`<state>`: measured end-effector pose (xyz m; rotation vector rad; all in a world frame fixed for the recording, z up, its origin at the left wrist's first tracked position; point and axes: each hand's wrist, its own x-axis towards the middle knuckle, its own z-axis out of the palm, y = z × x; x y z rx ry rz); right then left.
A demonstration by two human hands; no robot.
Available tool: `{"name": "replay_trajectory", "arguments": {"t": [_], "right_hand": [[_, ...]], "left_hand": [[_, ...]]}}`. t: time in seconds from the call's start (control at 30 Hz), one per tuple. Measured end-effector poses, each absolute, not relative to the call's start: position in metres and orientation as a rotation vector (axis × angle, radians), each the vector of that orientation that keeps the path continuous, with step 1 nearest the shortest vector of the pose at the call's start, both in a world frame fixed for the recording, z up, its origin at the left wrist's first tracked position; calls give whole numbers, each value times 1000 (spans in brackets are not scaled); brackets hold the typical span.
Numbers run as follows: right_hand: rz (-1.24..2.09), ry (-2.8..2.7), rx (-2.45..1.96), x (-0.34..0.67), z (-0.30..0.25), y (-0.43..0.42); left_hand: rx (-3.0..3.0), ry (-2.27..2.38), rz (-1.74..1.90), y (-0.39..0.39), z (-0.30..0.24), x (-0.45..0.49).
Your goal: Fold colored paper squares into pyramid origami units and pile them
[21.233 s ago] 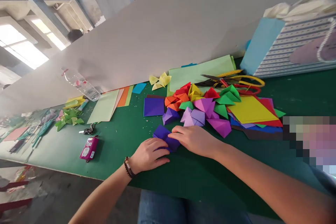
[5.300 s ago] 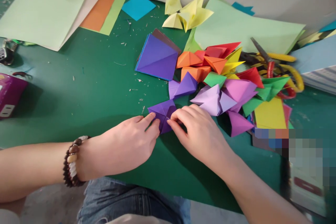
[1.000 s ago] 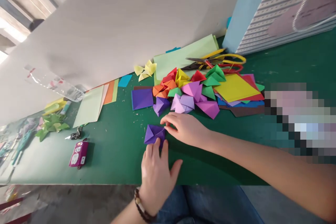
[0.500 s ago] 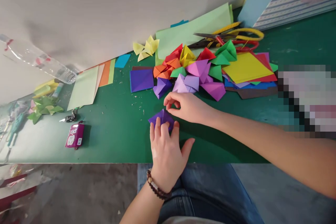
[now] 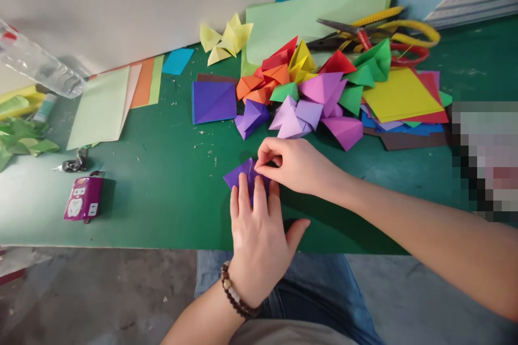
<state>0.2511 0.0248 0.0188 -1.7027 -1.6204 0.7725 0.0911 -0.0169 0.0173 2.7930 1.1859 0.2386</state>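
A folded sheet of purple origami paper (image 5: 238, 174) lies on the green table near its front edge. My left hand (image 5: 261, 226) rests flat on its lower part, fingers spread and thumb held out to the side, hiding much of the sheet. At the paper's upper middle, my right hand (image 5: 289, 164) is closed in a pinch, thumb and forefinger meeting on a fold or corner there. Just beyond my hands sit a folded purple paper piece (image 5: 251, 117) and a folded lilac one (image 5: 295, 118).
Folded pieces in several colours spread behind my hands, with scissors (image 5: 362, 35) and a yellow paper stack (image 5: 402, 97) to their right. Purple squares (image 5: 213, 102) lie left of them. Further left are pale green sheets (image 5: 101, 108), a magenta box (image 5: 83, 198) and a plastic bottle (image 5: 44, 62).
My right hand has come down from above the purple paper and its fingertips now pinch at the sheet. My left hand stays flat on it. The camera view has shifted closer.
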Motion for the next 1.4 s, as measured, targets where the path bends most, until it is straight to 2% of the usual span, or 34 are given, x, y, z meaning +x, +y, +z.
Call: {"name": "replay_trajectory", "arguments": {"t": [0.2, 0.43, 0.57, 0.83, 1.4], "right_hand": [[712, -1541, -1748, 246, 18, 28], [987, -1508, -1653, 261, 20, 29], [910, -1680, -1751, 264, 25, 28], [908, -1564, -1739, 260, 23, 29], [665, -1517, -1746, 253, 12, 42]], "left_hand": [[2775, 1190, 215, -19, 15, 92], [2740, 1200, 253, -20, 15, 93], [2725, 1197, 245, -20, 15, 93], [2744, 1185, 241, -21, 14, 95], [2743, 1180, 246, -22, 14, 95]]}}
